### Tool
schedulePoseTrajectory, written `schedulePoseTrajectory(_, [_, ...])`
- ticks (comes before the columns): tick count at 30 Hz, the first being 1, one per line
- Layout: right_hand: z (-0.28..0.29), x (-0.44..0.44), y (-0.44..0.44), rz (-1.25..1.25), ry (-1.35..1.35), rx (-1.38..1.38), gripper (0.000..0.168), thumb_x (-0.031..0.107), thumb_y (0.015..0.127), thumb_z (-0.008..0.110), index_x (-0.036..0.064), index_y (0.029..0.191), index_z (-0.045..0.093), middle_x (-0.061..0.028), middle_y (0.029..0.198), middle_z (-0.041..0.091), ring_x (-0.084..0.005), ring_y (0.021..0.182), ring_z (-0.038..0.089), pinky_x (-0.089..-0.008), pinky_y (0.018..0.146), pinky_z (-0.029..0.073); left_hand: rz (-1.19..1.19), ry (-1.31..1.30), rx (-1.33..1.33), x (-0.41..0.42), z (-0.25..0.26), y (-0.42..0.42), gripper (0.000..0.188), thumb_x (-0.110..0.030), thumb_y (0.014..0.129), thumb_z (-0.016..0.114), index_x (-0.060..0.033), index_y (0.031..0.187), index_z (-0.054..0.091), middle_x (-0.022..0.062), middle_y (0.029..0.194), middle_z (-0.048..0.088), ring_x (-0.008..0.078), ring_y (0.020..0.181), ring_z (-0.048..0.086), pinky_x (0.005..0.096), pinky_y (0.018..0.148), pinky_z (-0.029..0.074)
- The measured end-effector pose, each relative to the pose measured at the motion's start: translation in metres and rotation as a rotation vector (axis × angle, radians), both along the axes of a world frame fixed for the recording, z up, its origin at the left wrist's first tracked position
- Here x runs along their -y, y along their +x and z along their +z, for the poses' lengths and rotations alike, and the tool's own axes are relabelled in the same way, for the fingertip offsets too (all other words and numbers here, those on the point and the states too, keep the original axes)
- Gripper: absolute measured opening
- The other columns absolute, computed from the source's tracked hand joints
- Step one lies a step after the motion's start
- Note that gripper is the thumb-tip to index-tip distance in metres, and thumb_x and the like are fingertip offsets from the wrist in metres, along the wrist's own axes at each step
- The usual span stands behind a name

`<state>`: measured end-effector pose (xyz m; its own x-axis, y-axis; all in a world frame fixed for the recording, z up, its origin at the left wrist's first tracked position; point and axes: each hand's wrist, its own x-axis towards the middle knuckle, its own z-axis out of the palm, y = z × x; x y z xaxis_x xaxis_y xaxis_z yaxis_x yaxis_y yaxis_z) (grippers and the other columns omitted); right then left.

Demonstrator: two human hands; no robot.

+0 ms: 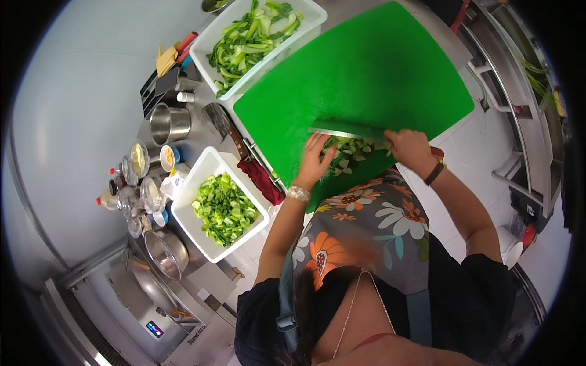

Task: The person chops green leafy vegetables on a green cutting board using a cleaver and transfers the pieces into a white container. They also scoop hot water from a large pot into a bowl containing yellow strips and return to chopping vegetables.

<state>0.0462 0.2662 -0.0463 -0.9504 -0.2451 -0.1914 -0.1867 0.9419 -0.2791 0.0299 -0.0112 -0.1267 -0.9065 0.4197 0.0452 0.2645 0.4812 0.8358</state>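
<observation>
On the green cutting board [366, 73] lies a pile of chopped leafy greens [350, 153]. My right hand [409, 148] is closed around the handle of a broad-bladed knife [341, 129], whose blade lies along the far side of the pile. Flat on the near left of the greens rests my left hand [318, 158], its fingertips close to the blade and its thumb apart. A white tub [215, 158] of cut greens stands at the left. Uncut bok choy [261, 34] fills part of another white tub [316, 20] beyond the board.
Left of the board lie a cleaver [224, 126] with a wooden handle and a dark red cloth [261, 180]. Further left are a steel pot [169, 123], lidded containers [153, 192] and a steel bowl [165, 254]. Metal shelving [503, 68] stands at the right.
</observation>
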Motion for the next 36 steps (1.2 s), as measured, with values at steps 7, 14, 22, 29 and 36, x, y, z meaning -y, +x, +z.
schedulePoseTrajectory(7, [-0.018,-0.044,0.063,-0.679,-0.846,0.343,0.007,0.01,0.076,0.055,0.005,0.079,0.057,-0.0089,0.054,0.051,-0.0181,0.044,0.049,-0.032,0.043,0.042,-0.074,-0.412,-0.107,0.012,0.035,0.015,0.102,-0.041,0.054,0.08,-0.0075,0.135,0.03,0.0205,0.143,0.02,0.0383,0.132,0.019,0.0474,0.107,0.017])
schedulePoseTrajectory(14, [-0.042,-0.039,0.112,-1.14,-1.36,0.751,0.013,0.009,0.079,0.058,0.005,0.072,0.047,0.0003,0.055,0.045,-0.0067,0.039,0.038,-0.0222,0.037,0.032,-0.131,-0.348,-0.184,-0.016,0.024,0.008,0.111,-0.038,0.042,0.086,-0.0098,0.135,0.032,0.0233,0.142,0.017,0.0414,0.131,0.018,0.0502,0.105,0.02])
schedulePoseTrajectory(22, [-0.054,-0.001,0.087,-1.015,-1.476,0.783,0.014,0.008,0.082,0.056,0.007,0.07,0.048,0.0002,0.055,0.046,-0.0076,0.042,0.039,-0.0216,0.039,0.031,-0.153,-0.29,-0.235,-0.038,0.02,-0.006,0.101,-0.041,0.049,0.083,-0.0145,0.134,0.036,0.0195,0.143,0.02,0.0391,0.13,0.021,0.0487,0.105,0.022])
schedulePoseTrajectory(29, [-0.057,0.034,0.073,-0.949,-1.436,0.878,0.01,0.009,0.081,0.057,0.007,0.075,0.049,0.0008,0.057,0.046,-0.0076,0.043,0.039,-0.0225,0.039,0.033,-0.057,-0.146,-0.21,-0.051,0.014,-0.001,0.091,-0.038,0.051,0.082,-0.0163,0.13,0.042,0.015,0.14,0.027,0.0376,0.127,0.026,0.0467,0.103,0.027])
schedulePoseTrajectory(36, [-0.032,0.082,0.054,-0.796,-1.347,0.904,0.01,0.007,0.077,0.056,0.007,0.071,0.048,-0.0001,0.053,0.045,-0.0076,0.042,0.039,-0.0229,0.039,0.031,0.204,0.03,-0.267,-0.039,0.023,0.012,0.077,-0.028,0.05,0.081,-0.0126,0.12,0.052,0.0142,0.134,0.036,0.0368,0.122,0.032,0.0464,0.101,0.03])
